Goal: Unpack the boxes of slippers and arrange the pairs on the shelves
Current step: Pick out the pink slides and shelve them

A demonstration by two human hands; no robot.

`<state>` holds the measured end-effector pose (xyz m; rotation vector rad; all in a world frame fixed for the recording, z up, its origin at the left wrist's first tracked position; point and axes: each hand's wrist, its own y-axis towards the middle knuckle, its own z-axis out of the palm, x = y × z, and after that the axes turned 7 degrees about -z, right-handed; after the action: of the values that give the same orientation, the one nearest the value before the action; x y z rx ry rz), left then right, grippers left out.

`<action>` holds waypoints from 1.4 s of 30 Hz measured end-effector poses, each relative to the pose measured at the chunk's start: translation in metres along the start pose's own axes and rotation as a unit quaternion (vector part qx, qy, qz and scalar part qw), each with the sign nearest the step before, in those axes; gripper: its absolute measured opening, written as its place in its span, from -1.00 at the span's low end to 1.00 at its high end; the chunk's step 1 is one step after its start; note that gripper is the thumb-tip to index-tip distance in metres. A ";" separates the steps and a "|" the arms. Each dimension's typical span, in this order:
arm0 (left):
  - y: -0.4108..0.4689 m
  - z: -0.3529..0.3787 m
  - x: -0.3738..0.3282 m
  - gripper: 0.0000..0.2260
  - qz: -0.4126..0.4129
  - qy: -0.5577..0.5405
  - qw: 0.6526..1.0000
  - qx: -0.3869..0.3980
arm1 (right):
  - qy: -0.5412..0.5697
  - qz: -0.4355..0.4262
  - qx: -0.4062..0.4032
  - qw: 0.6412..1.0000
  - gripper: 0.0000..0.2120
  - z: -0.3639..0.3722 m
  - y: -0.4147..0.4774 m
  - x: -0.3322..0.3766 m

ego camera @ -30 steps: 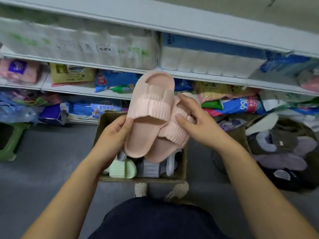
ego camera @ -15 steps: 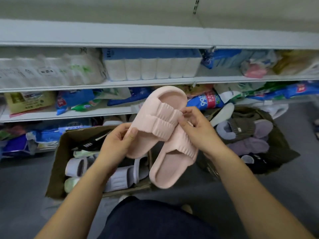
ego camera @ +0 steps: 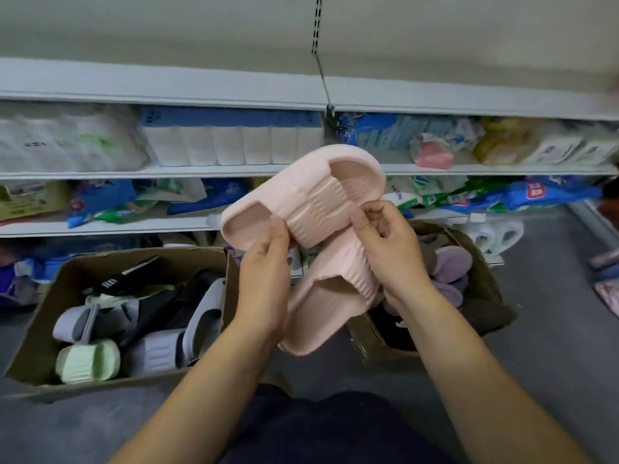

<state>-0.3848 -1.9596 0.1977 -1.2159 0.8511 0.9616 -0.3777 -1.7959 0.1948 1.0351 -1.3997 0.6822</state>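
I hold a pair of pale pink ribbed slippers in front of the shelves. The upper pink slipper (ego camera: 311,192) lies almost sideways, its toe pointing up and right. The lower pink slipper (ego camera: 328,296) hangs beneath it, toe down. My left hand (ego camera: 268,279) grips the upper slipper at its strap, thumb on top. My right hand (ego camera: 388,249) pinches the straps where the two slippers cross. An open cardboard box (ego camera: 40,333) on the floor at the left holds several grey, black and green slippers.
A second box (ego camera: 485,289) at the right holds purple and dark fluffy slippers. White shelves (ego camera: 201,170) behind carry tissue packs and bagged goods. The top shelf edge (ego camera: 167,92) runs across above them. White slippers (ego camera: 495,234) lie by the lowest shelf. Grey floor surrounds the boxes.
My view has swung right, so the left box sits further left. The upper slipper has turned from upright toward sideways. My left hand has shifted up onto its strap.
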 end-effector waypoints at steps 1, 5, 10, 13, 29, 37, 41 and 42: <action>-0.002 0.006 -0.006 -0.68 0.026 0.011 0.999 0.016 | 0.008 -0.003 -0.003 1.000 -0.86 -0.001 0.002 0.002; 0.005 0.021 -0.033 -0.77 0.101 0.041 0.993 0.032 | 0.044 0.023 0.010 0.999 -0.87 -0.004 0.020 0.012; 0.040 0.029 -0.086 -0.76 0.150 0.008 0.989 0.006 | -0.008 -0.007 0.078 0.997 -0.79 -0.019 0.058 0.048; 0.069 0.035 -0.131 -0.84 0.195 0.006 0.981 -0.022 | 0.001 -0.036 0.053 0.998 -0.78 -0.033 0.089 0.072; 0.228 0.102 -0.492 -0.72 0.523 0.242 0.816 -0.051 | 0.051 -0.173 -0.110 0.977 -0.92 -0.023 0.307 0.240; 0.301 0.126 -0.550 -0.53 0.368 0.358 0.857 0.029 | 0.090 -0.175 -0.129 0.972 -0.92 -0.004 0.358 0.282; 0.291 0.094 -0.561 -0.34 0.355 0.313 0.870 0.137 | 0.137 -0.174 -0.112 0.969 -0.95 0.007 0.371 0.289; 0.284 0.084 -0.561 -0.35 0.378 0.295 0.867 0.134 | 0.148 -0.176 -0.112 0.967 -0.95 0.011 0.374 0.292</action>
<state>-0.8541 -1.9305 0.6239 -0.9300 1.9867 1.0287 -0.6836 -1.6994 0.5444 0.9274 -0.9762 0.3868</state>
